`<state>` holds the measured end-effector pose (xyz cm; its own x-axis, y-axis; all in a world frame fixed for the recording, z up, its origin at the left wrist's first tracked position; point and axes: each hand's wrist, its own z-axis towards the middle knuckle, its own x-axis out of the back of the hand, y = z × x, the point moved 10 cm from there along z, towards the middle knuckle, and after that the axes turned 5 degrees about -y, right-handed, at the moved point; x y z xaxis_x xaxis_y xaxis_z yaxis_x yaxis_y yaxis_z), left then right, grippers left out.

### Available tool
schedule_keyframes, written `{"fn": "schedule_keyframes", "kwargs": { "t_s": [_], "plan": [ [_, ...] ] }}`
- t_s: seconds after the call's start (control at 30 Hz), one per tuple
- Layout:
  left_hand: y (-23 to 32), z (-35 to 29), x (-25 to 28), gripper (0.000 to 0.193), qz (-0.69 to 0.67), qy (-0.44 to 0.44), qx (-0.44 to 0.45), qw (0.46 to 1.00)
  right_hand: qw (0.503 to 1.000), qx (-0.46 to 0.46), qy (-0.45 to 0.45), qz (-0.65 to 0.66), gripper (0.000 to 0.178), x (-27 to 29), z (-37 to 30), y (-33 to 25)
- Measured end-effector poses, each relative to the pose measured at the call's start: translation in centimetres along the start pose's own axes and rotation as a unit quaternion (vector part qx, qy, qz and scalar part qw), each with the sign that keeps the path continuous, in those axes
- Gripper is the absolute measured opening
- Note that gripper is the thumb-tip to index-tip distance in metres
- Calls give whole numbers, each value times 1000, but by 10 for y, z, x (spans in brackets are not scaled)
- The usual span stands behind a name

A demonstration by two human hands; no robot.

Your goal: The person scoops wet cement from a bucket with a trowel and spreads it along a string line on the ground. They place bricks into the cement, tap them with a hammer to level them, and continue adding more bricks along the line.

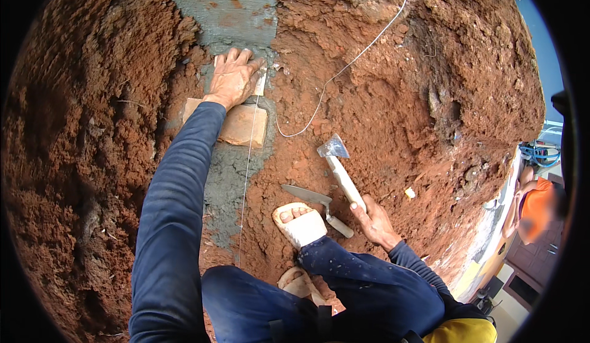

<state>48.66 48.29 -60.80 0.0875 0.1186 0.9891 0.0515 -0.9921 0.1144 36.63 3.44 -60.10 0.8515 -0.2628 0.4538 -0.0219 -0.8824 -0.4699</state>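
Note:
My left hand point(235, 77) reaches forward with its fingers curled over a pale, flat-edged piece of brick point(260, 82), which is mostly hidden beneath it. Grey wet mortar point(230, 186) lies around and below that spot. Just nearer, a tan brick point(244, 125) is bedded in the mortar, partly covered by my left wrist. In my right hand point(375, 223) is a hatchet-like hammer point(334, 148), held by its pale wooden handle with the metal head pointing away from me. A trowel point(310, 195) rests on the soil beside my sandalled foot point(301, 223).
A thin string point(249, 158) runs along the mortar strip, and its loose end curves off across the red soil point(393, 103). A smooth grey cement surface point(227, 11) lies ahead. At the far right are a person in orange point(536, 211) and a blue hose point(541, 153).

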Motion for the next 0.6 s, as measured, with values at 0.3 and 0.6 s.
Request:
{"fn": "schedule_keyframes", "kwargs": {
  "t_s": [0.3,0.6],
  "plan": [
    [5,15,-3,39,-7,63,-2,998,1000,10,-4,-26,62,17,0,1],
    [-16,35,-13,33,-113,71,186,973,1000,13,-3,-24,58,25,-1,-8]
  ]
}}
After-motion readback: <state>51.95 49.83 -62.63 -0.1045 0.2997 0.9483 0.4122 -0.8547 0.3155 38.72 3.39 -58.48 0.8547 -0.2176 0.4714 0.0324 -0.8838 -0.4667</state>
